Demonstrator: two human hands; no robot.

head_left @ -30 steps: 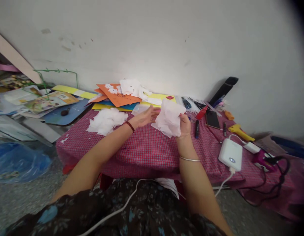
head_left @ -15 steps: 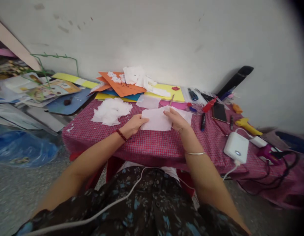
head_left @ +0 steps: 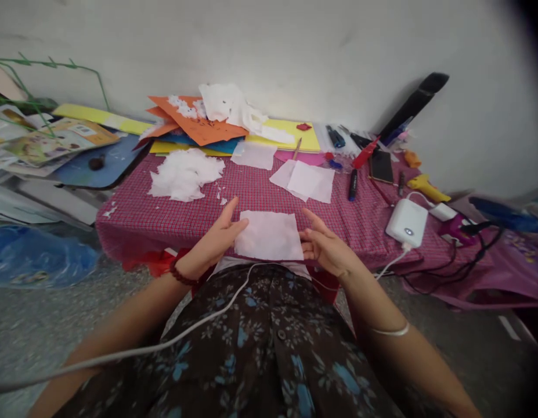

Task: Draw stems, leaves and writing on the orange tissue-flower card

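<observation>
1. The white sheet is midway along the near edge of the table.
2. The left hand and right hand are apart, at its opposite sides; whether either pinches it cannot be told.
3. It looks light, limp and easily torn; its side edges seem the best hold.

A sheet lies at the front edge of the desk. Behind it, scraps sit toward the left edge, cards at the back edge; right of the scraps come loose sheets, a marker, then a power bank.
</observation>
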